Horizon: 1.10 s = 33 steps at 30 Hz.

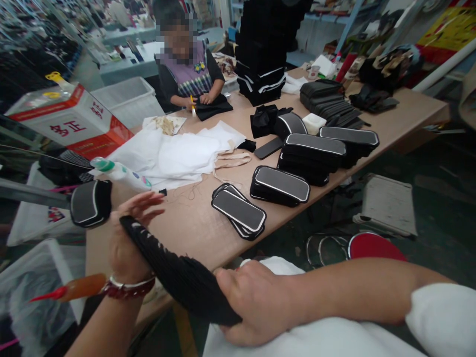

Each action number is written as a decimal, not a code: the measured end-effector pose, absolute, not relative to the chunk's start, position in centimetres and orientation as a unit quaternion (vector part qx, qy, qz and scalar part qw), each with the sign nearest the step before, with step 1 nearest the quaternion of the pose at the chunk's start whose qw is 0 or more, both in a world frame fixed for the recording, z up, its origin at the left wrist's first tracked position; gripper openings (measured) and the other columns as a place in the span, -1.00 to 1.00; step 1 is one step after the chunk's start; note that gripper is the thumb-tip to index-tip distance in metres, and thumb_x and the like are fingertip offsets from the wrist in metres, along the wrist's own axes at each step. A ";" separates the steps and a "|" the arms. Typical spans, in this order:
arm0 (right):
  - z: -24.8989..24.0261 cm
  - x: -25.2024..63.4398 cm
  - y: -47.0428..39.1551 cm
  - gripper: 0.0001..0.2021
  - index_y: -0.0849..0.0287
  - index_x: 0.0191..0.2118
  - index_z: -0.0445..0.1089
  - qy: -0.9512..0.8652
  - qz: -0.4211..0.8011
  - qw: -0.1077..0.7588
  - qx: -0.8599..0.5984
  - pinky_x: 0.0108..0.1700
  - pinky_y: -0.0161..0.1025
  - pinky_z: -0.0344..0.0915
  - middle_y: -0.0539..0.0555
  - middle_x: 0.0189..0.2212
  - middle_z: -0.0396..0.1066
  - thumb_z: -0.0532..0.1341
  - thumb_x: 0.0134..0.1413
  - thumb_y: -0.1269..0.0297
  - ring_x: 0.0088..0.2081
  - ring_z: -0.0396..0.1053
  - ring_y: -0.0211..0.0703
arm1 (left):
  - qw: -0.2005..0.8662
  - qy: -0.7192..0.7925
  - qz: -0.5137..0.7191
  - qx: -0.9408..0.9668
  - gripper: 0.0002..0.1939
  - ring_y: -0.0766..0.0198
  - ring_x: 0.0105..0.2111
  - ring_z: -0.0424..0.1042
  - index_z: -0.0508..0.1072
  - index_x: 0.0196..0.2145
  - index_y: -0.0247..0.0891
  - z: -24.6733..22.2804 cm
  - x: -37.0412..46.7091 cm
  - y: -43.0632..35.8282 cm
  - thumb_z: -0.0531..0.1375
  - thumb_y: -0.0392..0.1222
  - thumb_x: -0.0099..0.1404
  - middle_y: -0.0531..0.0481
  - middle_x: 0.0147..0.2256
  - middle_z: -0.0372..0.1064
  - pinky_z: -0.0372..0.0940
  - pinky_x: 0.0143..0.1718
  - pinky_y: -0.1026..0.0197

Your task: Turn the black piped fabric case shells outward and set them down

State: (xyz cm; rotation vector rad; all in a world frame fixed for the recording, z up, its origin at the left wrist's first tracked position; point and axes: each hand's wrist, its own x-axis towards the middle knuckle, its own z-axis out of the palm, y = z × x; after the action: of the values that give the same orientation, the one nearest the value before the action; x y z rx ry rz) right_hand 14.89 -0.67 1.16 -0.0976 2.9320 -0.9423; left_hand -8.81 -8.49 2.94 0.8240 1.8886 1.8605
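I hold a black ribbed fabric piece (pixel 174 267) stretched between both hands near the front edge of the table (pixel 201 228). My left hand (pixel 128 243), with a red bracelet at the wrist, grips its upper end with the fingers spread. My right hand (pixel 253 302) is closed around its lower end. A black padded piece with a white outline (pixel 90 203) lies just left of my left hand. Stacks of flat black padded pieces (pixel 240 210) lie on the table beyond my hands.
More stacks of padded pieces (pixel 312 153) and white cloth (pixel 174 153) cover the table. A bottle (pixel 119 173) lies near the white cloth. Across the table a person (pixel 189 74) handles black fabric. A red stool (pixel 375 245) and a grey tray (pixel 388 206) are on the floor at right.
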 end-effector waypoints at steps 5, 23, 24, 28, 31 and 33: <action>1.0 15.3 -0.6 -0.45 0.38 -0.06 0.17 0.938 -0.321 0.041 -0.125 -0.63 -0.20 0.01 0.19 -0.36 0.47 0.13 -0.01 -0.03 -0.49 0.42 -0.05 | 0.465 0.650 0.487 0.353 -0.43 0.26 -0.52 0.25 0.40 -0.53 -0.25 3.8 -7.8 -7.5 -0.22 0.06 0.37 -0.04 -0.55 0.29 0.18 -0.46 0.16; 0.1 16.1 -1.2 -0.40 0.39 -0.03 0.14 0.939 -0.330 0.046 -0.089 -0.60 -0.21 0.09 0.23 -0.32 0.48 0.15 -0.04 -0.05 -0.52 0.41 -0.06 | 0.494 0.639 0.459 0.370 -0.45 0.23 -0.38 0.31 0.44 -0.32 -0.28 3.1 -4.4 -3.7 -0.22 0.10 0.38 -0.09 -0.32 0.40 0.21 -0.34 0.17; -0.1 16.0 -1.5 -0.38 0.42 -0.04 0.16 0.944 -0.307 0.044 -0.107 -0.61 -0.20 0.09 0.27 -0.31 0.47 0.14 -0.02 -0.09 -0.53 0.40 -0.06 | 0.506 0.628 0.455 0.377 -0.44 0.23 -0.38 0.32 0.45 -0.32 -0.29 2.8 -4.0 -3.4 -0.21 0.10 0.38 -0.10 -0.31 0.41 0.22 -0.33 0.17; -0.7 15.7 -1.4 -0.48 0.34 -0.12 0.23 0.954 -0.285 0.041 -0.088 -0.57 -0.21 0.16 0.28 -0.27 0.45 0.20 -0.04 -0.03 -0.53 0.40 -0.07 | 0.529 0.611 0.459 0.368 -0.44 0.21 -0.34 0.38 0.46 -0.17 -0.30 2.1 -4.8 -2.0 -0.16 0.14 0.36 -0.16 -0.22 0.44 0.26 -0.34 0.18; -0.4 15.4 1.3 -0.50 0.26 -0.06 0.20 0.918 -0.389 0.004 0.078 -0.47 -0.21 0.26 0.14 -0.32 0.45 0.23 -0.10 0.07 -0.46 0.42 -0.06 | 0.373 0.651 0.587 0.303 -0.48 0.24 -0.27 0.41 0.38 0.00 -0.23 2.4 -8.1 -1.3 -0.06 0.18 0.32 -0.14 -0.04 0.39 0.31 -0.33 0.23; -0.2 14.8 4.0 -0.48 0.21 0.00 0.17 0.861 -0.472 -0.040 0.185 -0.36 -0.20 0.33 0.09 -0.31 0.45 0.23 -0.10 0.13 -0.36 0.43 -0.06 | 0.238 0.652 0.684 0.224 -0.55 0.30 -0.24 0.41 0.34 0.01 -0.16 2.6 -10.2 -1.4 0.01 0.14 0.31 -0.07 -0.01 0.37 0.33 -0.28 0.27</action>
State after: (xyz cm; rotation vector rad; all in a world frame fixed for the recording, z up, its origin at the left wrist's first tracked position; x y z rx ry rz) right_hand 14.77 3.99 -0.21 0.5982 2.7763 -1.5226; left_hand -10.18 -1.37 2.57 0.6142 1.7873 1.8738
